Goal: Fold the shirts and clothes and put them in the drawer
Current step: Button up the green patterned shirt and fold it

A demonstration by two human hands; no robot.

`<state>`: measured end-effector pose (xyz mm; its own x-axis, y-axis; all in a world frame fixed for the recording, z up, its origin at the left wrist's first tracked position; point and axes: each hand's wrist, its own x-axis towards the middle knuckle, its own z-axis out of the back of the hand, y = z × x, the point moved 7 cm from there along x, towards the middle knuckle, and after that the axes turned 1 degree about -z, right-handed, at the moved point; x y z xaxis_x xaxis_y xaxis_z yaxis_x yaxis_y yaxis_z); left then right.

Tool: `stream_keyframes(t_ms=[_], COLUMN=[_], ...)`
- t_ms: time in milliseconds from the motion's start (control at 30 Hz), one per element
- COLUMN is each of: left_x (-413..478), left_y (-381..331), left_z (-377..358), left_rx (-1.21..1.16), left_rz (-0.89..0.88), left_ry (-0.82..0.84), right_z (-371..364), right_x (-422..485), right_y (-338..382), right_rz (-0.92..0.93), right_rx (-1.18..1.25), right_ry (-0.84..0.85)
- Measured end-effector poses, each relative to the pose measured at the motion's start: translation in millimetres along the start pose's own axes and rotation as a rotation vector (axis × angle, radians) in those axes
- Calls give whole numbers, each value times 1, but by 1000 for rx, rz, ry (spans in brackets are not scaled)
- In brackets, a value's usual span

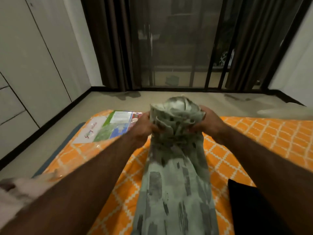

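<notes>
Both hands up front, arms extended. My left hand (144,128) and right hand (209,124) each clamp a bunched end of the pale green printed shirt (176,150); fingers curled into the cloth on both sides. The shirt runs as a long strip from 12 o'clock down to 6 o'clock over the orange lattice bedsheet (254,138).

Step in hand, as I judge it: shaking out or rolling the far end. To do it well, pull the two grips apart evenly so the hem flattens, then lay it square before folding.

Plastic-wrapped package (108,126) at 10 o'clock. Dark item (243,197) at 4 o'clock, identity unclear. White blur (17,190) at 8 o'clock, unreadable. The wardrobe (25,65) stands at 9 o'clock, its drawers shut.
</notes>
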<state>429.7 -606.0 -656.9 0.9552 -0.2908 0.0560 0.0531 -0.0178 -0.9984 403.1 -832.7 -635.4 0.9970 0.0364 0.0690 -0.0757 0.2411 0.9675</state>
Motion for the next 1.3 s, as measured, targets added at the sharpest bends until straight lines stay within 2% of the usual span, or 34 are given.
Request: stream_keyframes(t_ms=[100, 167, 233, 367, 433, 600, 700, 767, 833, 967, 1167, 1300], left_x=[-56, -93, -123, -162, -186, -243, -281, -293, -300, -320, -347, -367], left_y=[5, 18, 34, 64, 70, 82, 86, 84, 72, 63, 54, 48], left_z=[-7, -10, -10, -18, -26, -20, -21, -22, -22, -17, -7, -12], left_rx=[7, 99, 327, 946, 1040, 1066, 1333, 1525, 1634, 1767, 1788, 1774], left_rz=[-57, -62, -104, -205, -195, -203, -63, -123, -209, -221, -217, -256], left_ry=[60, 73, 91, 109, 129, 134, 294, 410, 455, 556, 653, 736], right_z=[-20, -38, -55, -71, -76, -91, -103, -106, -107, -116, -120, -123], right_x=[-59, -100, -140, -200, -213, -229, -248, -262, -275, -312, -344, -366], right_y=[5, -1, -18, -51, -49, -32, -35, -36, -36, -34, -32, -33], right_rz=[103, 169, 155, 37, 32, 76, 93, 113, 137, 120, 50, 162], right_rx=[-152, -324, -516, -923, -963, -970, -1064, -1204, -1383, -1522, -1596, -1620], right_ry=[1, 22, 102, 292, 319, 343, 434, 481, 496, 590, 702, 777])
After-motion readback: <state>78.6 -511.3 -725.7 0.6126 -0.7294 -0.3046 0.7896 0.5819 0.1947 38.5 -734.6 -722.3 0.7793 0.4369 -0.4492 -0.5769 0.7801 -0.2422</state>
